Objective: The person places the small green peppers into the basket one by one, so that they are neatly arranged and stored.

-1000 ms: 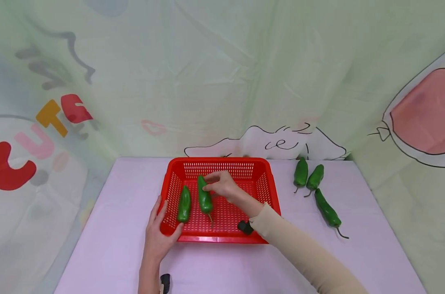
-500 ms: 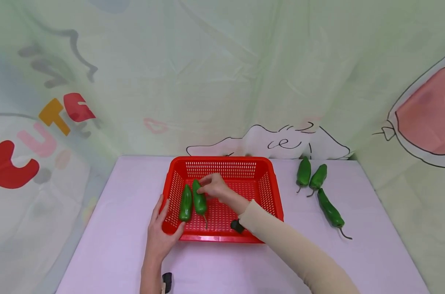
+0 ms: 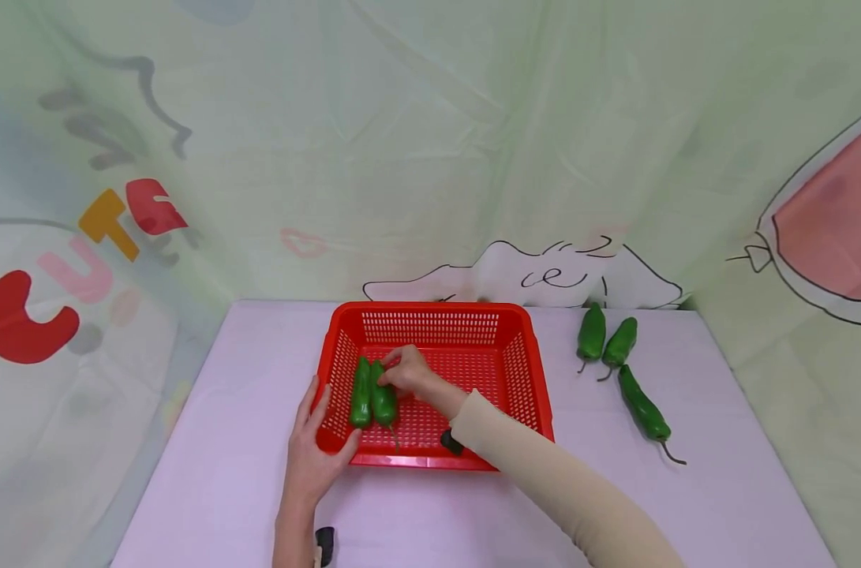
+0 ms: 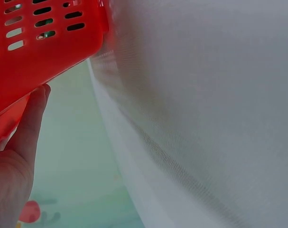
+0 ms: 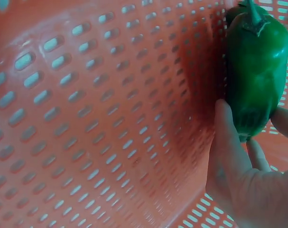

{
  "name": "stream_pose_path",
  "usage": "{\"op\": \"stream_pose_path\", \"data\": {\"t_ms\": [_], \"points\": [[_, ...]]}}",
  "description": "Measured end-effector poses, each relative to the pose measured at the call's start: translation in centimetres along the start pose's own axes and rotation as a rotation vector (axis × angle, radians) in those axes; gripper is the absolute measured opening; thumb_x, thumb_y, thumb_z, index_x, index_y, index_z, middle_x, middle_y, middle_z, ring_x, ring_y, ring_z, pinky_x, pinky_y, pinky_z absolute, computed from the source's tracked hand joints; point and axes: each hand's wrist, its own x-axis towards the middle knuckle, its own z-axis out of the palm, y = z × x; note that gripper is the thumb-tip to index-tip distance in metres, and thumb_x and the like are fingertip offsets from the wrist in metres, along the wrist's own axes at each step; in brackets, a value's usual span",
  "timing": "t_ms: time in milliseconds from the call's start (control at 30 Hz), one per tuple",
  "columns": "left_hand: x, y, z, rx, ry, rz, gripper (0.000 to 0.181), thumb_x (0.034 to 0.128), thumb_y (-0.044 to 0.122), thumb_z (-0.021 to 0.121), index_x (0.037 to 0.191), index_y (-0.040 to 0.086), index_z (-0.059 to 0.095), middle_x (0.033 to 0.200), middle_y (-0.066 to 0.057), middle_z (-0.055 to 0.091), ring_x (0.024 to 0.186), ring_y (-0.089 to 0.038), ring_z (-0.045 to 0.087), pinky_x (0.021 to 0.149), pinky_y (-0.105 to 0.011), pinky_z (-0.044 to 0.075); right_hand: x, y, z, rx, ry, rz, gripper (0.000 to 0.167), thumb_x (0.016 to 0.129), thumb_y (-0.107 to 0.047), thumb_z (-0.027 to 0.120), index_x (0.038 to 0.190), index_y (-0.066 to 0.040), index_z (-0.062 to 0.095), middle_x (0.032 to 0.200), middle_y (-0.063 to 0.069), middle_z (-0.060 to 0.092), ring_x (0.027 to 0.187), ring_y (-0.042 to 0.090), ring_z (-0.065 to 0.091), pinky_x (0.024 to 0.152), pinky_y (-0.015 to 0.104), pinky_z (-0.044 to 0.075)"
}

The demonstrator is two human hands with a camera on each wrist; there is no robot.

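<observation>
In the head view a red plastic basket with slotted walls stands on the table. My left hand holds its near left corner, thumb along the front rim and fingers at the left rim. In the left wrist view, that hand touches the basket's edge. Inside the basket, my right hand pinches the tip end of a green pepper, whose stem points toward me. Another green pepper lies directly left of it. The right wrist view shows the pinched pepper between thumb and fingers.
To the right of the basket, two green peppers lie side by side, one left of the other. A longer, curved green pepper lies nearer to me. The purple-white table backs onto a printed curtain.
My right hand has moved the pinched pepper left and slightly toward me, close beside the other pepper. My left hand has stayed at the basket's corner.
</observation>
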Motion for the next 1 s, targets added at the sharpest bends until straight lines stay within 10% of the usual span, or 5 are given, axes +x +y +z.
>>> {"op": "stream_pose_path", "data": {"t_ms": [1000], "points": [[0.0, -0.1, 0.2, 0.017, 0.006, -0.009, 0.087, 0.0749, 0.025, 0.082, 0.15, 0.01, 0.042, 0.161, -0.001, 0.027, 0.144, -0.031, 0.031, 0.098, -0.058, 0.044, -0.3, -0.4, -1.6, -0.01, 0.091, -0.017, 0.038, 0.082, 0.003, 0.074, 0.116, 0.01, 0.059, 0.099, 0.021, 0.065, 0.088, 0.031, 0.071, 0.076, 0.045, 0.059]]}}
